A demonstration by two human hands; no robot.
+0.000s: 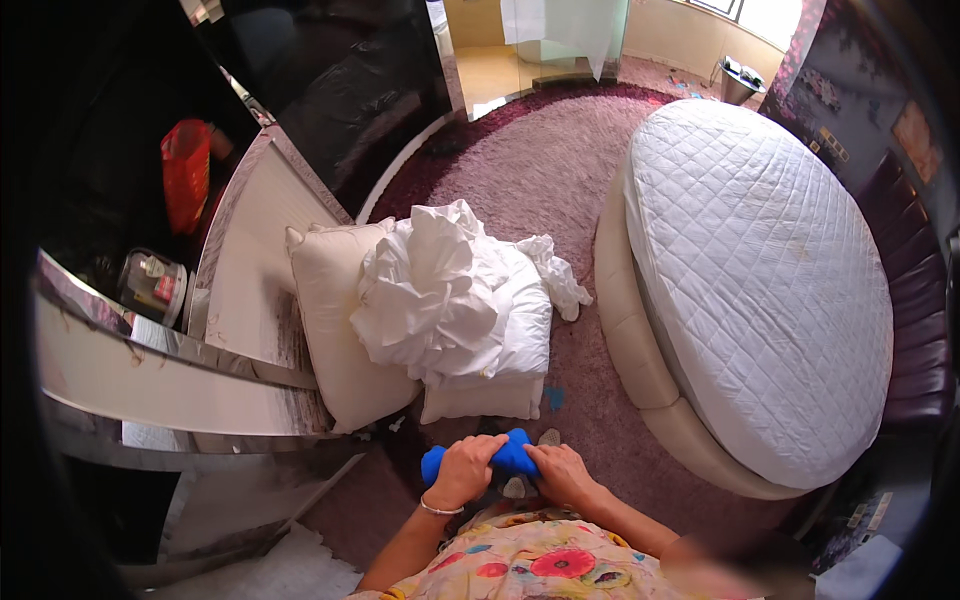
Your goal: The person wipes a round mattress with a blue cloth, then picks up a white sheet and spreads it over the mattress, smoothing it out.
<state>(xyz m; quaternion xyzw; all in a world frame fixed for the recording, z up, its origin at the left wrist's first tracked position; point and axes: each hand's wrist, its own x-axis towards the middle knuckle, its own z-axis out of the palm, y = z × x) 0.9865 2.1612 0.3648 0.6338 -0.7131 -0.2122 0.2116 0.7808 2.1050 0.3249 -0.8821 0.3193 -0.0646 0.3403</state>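
At the lower centre of the frame, a blue cloth (pixel 515 455) is clamped in both the left hand (pixel 469 470) and the right hand (pixel 563 473), presumably to be kept bunched, though its shape cannot be read clearly.

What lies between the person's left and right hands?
The head view shows part of a blue item between the left hand and right hand.

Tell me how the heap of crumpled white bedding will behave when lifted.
Likely floppy: the bedding lies in loose, soft folds. It may be light for its bulk, since those folds look thin. It could unfurl unevenly, being bunched rather than neatly folded.
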